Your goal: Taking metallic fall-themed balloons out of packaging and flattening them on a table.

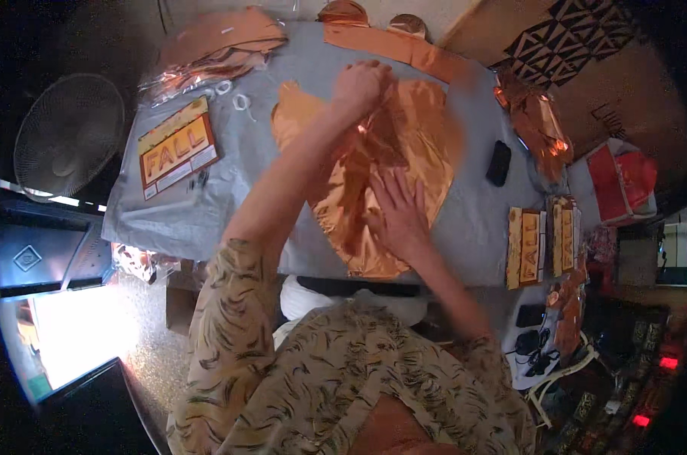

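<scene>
A flat, crinkled copper-coloured foil balloon (434, 152) is spread over the middle of the grey-covered table (241, 193). At its far side my left hand (365, 82) is closed, fingers curled down onto the foil; the fingertips are hidden beneath the knuckles. Nearer to me, my right hand (399, 216) lies flat on the shiny surface with its fingers apart. My left forearm crosses over the left part of the foil and covers some of it.
Copper foil (226, 42) is piled at the far left, near white ribbon loops (241, 102). A printed package (178, 152) lies left. More foil (537, 125), a black phone-like object (499, 163) and another package (524, 246) lie right. A fan (69, 136) stands beyond the left edge.
</scene>
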A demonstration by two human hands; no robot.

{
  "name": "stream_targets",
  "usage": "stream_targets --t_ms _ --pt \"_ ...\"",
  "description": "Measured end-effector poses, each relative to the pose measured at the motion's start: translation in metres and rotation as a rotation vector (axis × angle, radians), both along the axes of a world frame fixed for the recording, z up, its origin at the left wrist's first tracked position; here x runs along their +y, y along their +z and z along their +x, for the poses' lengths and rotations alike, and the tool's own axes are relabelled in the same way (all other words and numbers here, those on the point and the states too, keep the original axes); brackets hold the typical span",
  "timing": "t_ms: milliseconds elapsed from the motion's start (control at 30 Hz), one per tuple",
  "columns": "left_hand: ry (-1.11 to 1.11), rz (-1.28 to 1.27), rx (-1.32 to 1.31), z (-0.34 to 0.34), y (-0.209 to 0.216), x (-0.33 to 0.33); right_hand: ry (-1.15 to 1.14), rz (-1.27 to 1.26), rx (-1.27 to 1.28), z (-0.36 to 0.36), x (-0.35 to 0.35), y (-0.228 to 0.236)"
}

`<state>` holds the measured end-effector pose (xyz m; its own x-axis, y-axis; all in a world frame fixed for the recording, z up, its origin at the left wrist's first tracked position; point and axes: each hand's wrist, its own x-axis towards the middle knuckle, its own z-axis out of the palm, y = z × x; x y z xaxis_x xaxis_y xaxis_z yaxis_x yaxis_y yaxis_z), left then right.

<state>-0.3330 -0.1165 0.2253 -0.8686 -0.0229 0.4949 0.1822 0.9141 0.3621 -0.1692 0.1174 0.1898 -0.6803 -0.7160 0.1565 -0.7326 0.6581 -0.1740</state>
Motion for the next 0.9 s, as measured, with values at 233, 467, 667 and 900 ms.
stream_targets --t_ms 233,467,667,900 --pt "0.063 -0.319 -0.071 -0.056 -0.018 0.018 0.107 -0.033 -0.05 0.002 -0.001 0.001" --pt "-0.026 -0.13 -0.334 -0.055 -0.001 0.017 0.123 -0.033 -0.089 -0.005 0.005 0.008" --pt "-0.19 0.651 0.178 -0.021 0.001 0.022 0.11 -0.1 -0.097 -0.005 0.004 0.005" --pt "-0.209 0.366 -0.082 -0.004 -0.001 0.008 0.121 -0.092 -0.062 -0.001 0.012 0.009"
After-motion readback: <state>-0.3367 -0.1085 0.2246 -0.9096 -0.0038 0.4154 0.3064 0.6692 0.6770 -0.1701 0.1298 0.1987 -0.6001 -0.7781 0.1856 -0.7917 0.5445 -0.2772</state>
